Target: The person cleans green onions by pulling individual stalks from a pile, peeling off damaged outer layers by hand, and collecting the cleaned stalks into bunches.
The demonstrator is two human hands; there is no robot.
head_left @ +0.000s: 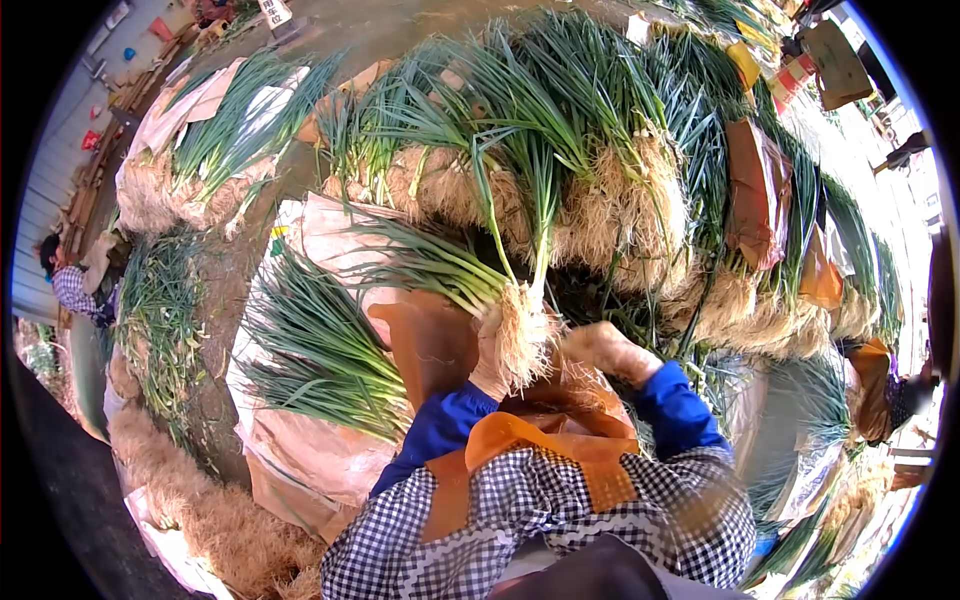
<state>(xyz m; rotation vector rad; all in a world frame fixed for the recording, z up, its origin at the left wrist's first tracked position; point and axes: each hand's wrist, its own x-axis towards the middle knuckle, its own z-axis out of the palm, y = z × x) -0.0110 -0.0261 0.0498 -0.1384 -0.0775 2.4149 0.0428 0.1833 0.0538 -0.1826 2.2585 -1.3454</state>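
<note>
My left hand (489,355) is closed around a bunch of green onions (460,272), whose pale, stringy roots (524,345) hang in front of my chest. The green leaves point up and to the left. Just right of the roots is my right hand (610,352), its fingers curled and slightly blurred; whether it holds anything is too small to tell. A trimmed-looking pile of green onions (325,350) lies on a pale sheet (300,455) to the left. An orange-brown apron (560,415) covers my lap below the hands.
Large stacks of rooted green onions (620,205) stretch across the front and right. Another bundle (235,140) lies at the upper left. Loose leaves (165,330) and a heap of roots (200,500) are on the left. A person (75,285) sits at the far left, another at the far right.
</note>
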